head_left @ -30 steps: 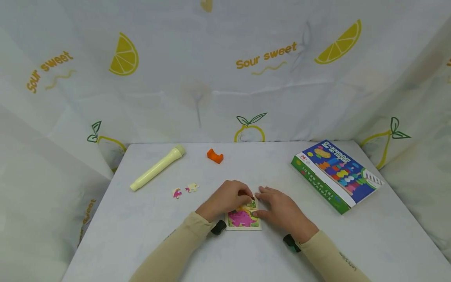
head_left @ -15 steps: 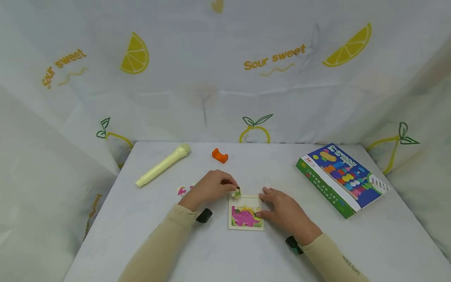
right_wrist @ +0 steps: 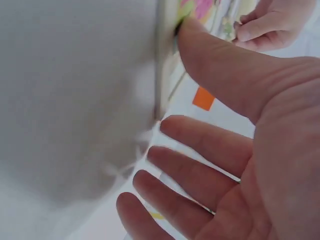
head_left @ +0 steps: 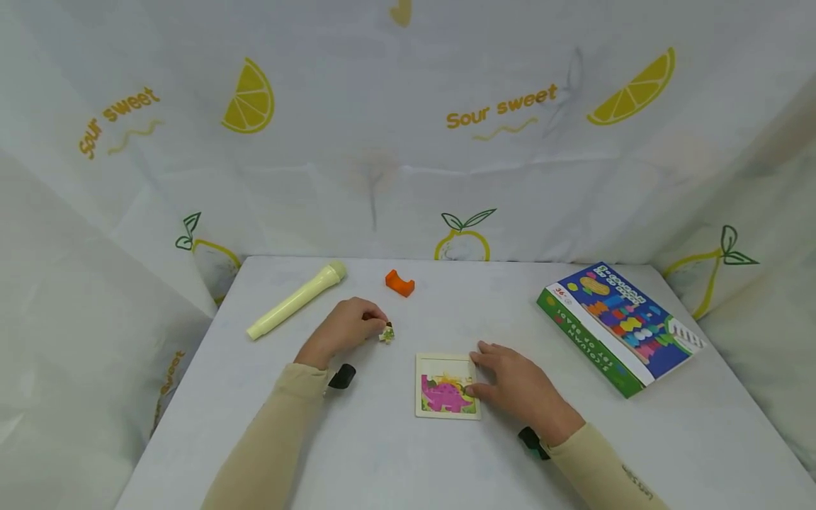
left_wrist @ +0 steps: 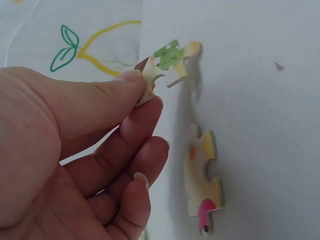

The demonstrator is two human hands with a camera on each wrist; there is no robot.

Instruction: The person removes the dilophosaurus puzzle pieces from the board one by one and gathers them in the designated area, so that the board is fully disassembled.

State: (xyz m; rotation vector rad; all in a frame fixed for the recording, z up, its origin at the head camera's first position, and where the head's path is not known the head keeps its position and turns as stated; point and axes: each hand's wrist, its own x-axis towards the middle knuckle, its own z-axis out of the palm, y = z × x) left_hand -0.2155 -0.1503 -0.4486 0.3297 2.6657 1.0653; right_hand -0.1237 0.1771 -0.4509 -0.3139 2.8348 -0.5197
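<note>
My left hand (head_left: 344,327) pinches a jigsaw piece (left_wrist: 170,57) with green and brown print between thumb and index finger, raised over the table. Beneath it in the left wrist view lies a loose jigsaw piece (left_wrist: 197,175), cream with yellow and pink; the left hand hides it in the head view. The square puzzle tray (head_left: 418,386) lies flat in front, a pink dinosaur picture (head_left: 444,398) filling its lower part and its upper strip bare. My right hand (head_left: 519,386) rests at the tray's right side, thumb on the picture and fingers extended along the edge.
A pale yellow tube with a rounded head (head_left: 296,299) lies at the back left. Near it is an orange notched block (head_left: 399,283). A blue and green bead-set box (head_left: 621,322) lies on the right. A lemon-print curtain (head_left: 408,163) hangs behind the table.
My left hand has carried the pinched piece from the tray's upper part leftward and away, over the loose pieces. The right hand stays at the tray. The head view has shifted slightly.
</note>
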